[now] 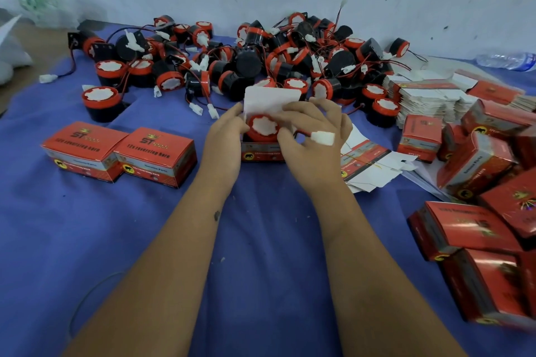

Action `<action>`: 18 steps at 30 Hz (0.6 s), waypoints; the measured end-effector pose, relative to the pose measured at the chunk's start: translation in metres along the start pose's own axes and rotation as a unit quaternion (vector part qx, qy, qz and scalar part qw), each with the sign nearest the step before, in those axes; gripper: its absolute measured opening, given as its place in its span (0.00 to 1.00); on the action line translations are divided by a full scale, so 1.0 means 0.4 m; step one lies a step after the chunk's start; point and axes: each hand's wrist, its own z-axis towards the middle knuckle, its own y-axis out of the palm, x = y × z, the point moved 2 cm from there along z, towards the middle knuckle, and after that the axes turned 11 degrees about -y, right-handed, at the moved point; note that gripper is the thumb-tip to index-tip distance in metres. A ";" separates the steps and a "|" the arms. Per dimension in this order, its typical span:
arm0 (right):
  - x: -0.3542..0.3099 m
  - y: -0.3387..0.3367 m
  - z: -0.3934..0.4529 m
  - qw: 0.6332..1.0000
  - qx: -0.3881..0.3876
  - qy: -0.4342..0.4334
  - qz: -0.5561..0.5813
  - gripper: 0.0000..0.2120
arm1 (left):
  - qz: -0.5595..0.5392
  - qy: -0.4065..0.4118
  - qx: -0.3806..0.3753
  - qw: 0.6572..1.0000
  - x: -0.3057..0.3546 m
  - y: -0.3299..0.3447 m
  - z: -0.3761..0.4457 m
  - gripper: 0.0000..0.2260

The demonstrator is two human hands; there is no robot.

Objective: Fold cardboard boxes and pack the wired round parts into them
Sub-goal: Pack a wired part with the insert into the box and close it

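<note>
at mid-counter, the right hand (310, 136) pinches a white plug (322, 138), fingers curled over a round part (262, 127) sitting in an open box (262, 153). left hand (224, 136) grips the box's side, its white flap (271, 101) upright. two shut boxes (119, 151) lie left, a parts pile (246, 58) behind, flat boxes (429, 95) right, on blue cloth (261, 226).

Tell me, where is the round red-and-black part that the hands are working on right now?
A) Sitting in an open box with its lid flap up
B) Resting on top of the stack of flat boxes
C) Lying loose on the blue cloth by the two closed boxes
A: the round part sits in the open box, white lid flap raised behind it, between the left hand and right hand.
</note>
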 end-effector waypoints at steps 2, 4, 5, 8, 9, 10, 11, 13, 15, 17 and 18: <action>0.000 0.004 0.001 1.000 -0.029 0.004 0.000 0.14 | -0.015 -0.006 -0.001 1.000 -0.001 0.002 0.003 0.18; -0.001 0.002 0.003 1.000 -0.009 0.016 0.019 0.15 | -0.009 -0.012 0.013 1.000 -0.010 0.002 0.010 0.14; -0.001 -0.001 0.004 0.999 0.017 0.021 0.034 0.15 | 0.010 -0.018 0.024 0.999 -0.013 0.004 0.011 0.18; 0.000 -0.009 0.006 0.995 0.076 0.031 0.058 0.12 | 0.086 -0.002 0.052 0.995 -0.026 0.011 0.011 0.22; 0.000 -0.010 0.008 0.995 0.077 0.029 0.053 0.11 | 0.113 0.004 0.056 0.992 -0.031 0.014 0.011 0.21; -0.001 -0.010 0.011 0.995 0.073 0.031 0.055 0.10 | 0.134 0.006 0.057 0.989 -0.034 0.016 0.009 0.20; -0.005 -0.010 0.015 0.995 0.067 0.042 0.068 0.08 | 0.150 0.008 0.057 0.987 -0.037 0.017 0.010 0.19; -0.022 -0.007 0.026 0.986 0.058 0.085 0.127 0.04 | 0.163 0.012 0.056 0.985 -0.038 0.019 0.011 0.19; -0.032 -0.005 0.035 0.967 0.072 0.133 0.206 0.09 | 0.169 0.016 0.055 0.984 -0.038 0.019 0.011 0.18; -0.036 -0.013 0.047 0.953 0.067 0.156 0.249 0.08 | 0.169 0.019 0.055 0.984 -0.037 0.021 0.012 0.17; -0.033 -0.017 0.051 0.946 0.051 0.166 0.275 0.08 | 0.170 0.019 0.055 0.984 -0.037 0.022 0.013 0.17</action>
